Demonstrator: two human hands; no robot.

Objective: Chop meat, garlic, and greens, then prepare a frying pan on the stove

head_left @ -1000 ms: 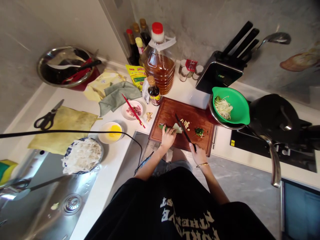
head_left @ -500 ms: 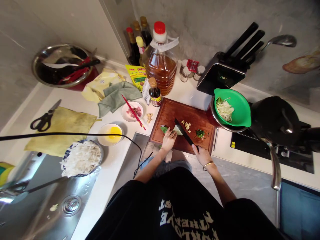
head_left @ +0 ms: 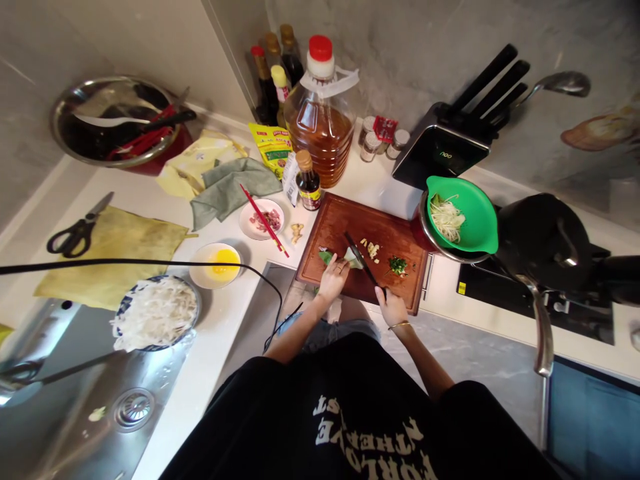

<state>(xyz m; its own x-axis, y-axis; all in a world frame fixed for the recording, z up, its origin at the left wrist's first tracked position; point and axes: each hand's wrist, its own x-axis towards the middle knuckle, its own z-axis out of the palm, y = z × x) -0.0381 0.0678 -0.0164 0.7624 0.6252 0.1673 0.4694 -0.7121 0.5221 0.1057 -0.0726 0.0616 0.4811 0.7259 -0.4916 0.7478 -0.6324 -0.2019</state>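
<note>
On the brown cutting board (head_left: 345, 210), my left hand (head_left: 333, 279) presses a pale green vegetable piece (head_left: 353, 259) with its fingers. A darker green leaf (head_left: 325, 256) lies by those fingertips. My right hand (head_left: 392, 307) is closed round the handle of a black kitchen knife (head_left: 363, 261). The blade stands close against the right side of the vegetable piece; whether it touches is unclear. Right of the blade are chopped garlic-like bits (head_left: 371, 249) and a small heap of chopped greens (head_left: 399, 266).
Right of the board, a green colander (head_left: 485, 223) with pale shreds sits over a pot, near a lidded pan (head_left: 545, 233). Leftward are a meat bowl (head_left: 250, 227) with red chopsticks, an egg bowl (head_left: 200, 270) and a bowl of white strips (head_left: 155, 313). A black cable (head_left: 125, 264) crosses the left.
My right hand has moved slightly left with the knife, and the blade now looks more edge-on. My left hand stays on the vegetable piece. The whole view has shifted a little.
</note>
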